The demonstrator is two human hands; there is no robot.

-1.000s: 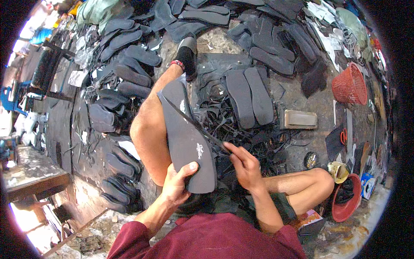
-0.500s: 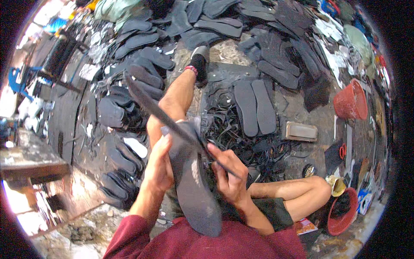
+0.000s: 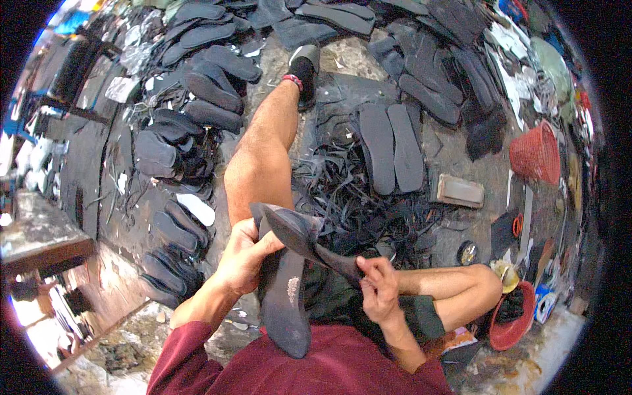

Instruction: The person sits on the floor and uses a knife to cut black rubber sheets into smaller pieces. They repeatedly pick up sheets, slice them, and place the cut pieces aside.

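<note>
At lower centre, the left hand [image 3: 242,258] clasped the dark rubber sole [image 3: 284,296] upright against the lap, steadying it, while the right hand [image 3: 376,287] pinched a peeling sole layer [image 3: 309,242], bent outward to separate.

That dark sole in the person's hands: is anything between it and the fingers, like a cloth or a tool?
Nothing visible. The left hand grips the dark sole directly at its upper end, and the right hand pinches the bent-over dark piece bare-fingered. No cloth, glove or tool shows between skin and rubber.
</note>
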